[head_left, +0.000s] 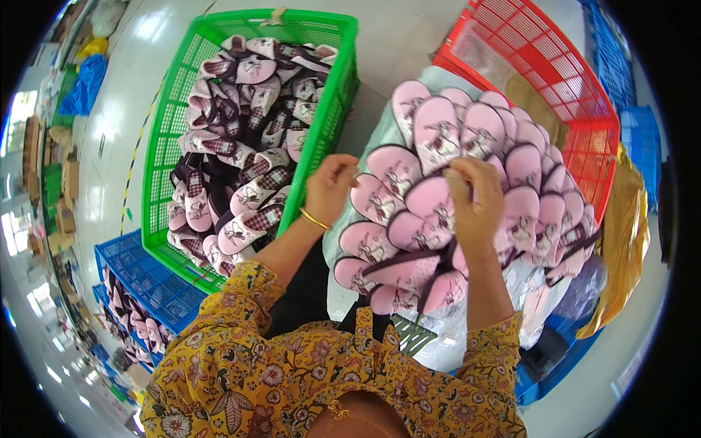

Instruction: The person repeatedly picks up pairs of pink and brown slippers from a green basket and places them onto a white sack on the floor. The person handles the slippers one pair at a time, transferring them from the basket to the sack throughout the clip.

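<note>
A large heap of pink slippers [437, 135] with dark trim and a printed figure lies before me on a pale wrapped surface, many overlapping. My left hand [332, 188], with a gold bangle at its wrist, hovers at the heap's left edge, between it and a green basket. Its fingers are curled together; whatever may be in them is hidden. Over the middle of the heap, my right hand [477, 203] has its thumb and fingers bent inward, beside a pink slipper [431, 203]. I cannot make out whether anything is pinched there.
At left stands the green plastic basket [319, 139], full of slippers with checked insides. Blue crates [139, 271] holding more slippers are below it. A red crate [593, 150] stands at the far right, beside gold-coloured sheeting [629, 241] and clear plastic wrap [584, 285].
</note>
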Motion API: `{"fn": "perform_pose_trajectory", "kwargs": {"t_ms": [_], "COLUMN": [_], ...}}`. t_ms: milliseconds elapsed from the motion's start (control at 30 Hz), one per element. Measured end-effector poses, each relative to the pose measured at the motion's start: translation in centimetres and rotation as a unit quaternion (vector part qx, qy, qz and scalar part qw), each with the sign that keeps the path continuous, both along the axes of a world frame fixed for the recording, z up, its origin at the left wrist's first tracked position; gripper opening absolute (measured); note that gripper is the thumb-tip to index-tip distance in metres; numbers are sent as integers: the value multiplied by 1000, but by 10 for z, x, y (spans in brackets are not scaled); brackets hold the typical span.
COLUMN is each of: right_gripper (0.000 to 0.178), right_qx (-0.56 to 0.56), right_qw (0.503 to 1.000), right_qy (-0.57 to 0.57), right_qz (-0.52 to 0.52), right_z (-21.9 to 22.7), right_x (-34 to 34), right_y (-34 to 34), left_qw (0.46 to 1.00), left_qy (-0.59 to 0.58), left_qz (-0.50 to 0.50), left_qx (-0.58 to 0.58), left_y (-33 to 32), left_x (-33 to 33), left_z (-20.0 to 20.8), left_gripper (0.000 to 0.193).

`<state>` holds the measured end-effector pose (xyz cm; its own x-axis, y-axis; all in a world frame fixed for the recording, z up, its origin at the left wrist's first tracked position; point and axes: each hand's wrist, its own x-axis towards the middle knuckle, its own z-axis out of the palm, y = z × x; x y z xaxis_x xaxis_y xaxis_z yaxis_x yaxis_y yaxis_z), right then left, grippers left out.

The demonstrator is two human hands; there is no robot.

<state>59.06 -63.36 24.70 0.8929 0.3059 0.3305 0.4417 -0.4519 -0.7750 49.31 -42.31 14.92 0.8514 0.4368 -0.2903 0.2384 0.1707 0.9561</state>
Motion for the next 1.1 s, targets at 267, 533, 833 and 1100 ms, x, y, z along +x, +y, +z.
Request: {"fn": "perform_pose_trajectory", "kwargs": {"t_ms": [267, 533, 833, 1100], "right_gripper": [16, 22, 9, 9], "right_qx": [-84, -254, -248, -258], "right_qw": [988, 932, 956, 952], "right_qy": [-8, -156, -113, -100], "right_qz": [127, 207, 105, 131], "right_z": [-99, -232, -252, -254], "right_x": [87, 171, 153, 155], "right_y": [214, 298, 326, 327], "left_qw": [984, 919, 893, 894], "left_qy": [129, 308, 311, 331], "left_qz": [101, -36, -43, -55], "left_qx": [76, 244, 322, 296], "left_y": [207, 270, 287, 293], "left_x": [-10, 26, 90, 162], "left_z": [-146, -246, -352, -392], "left_gripper": [12, 24, 44, 60]}}
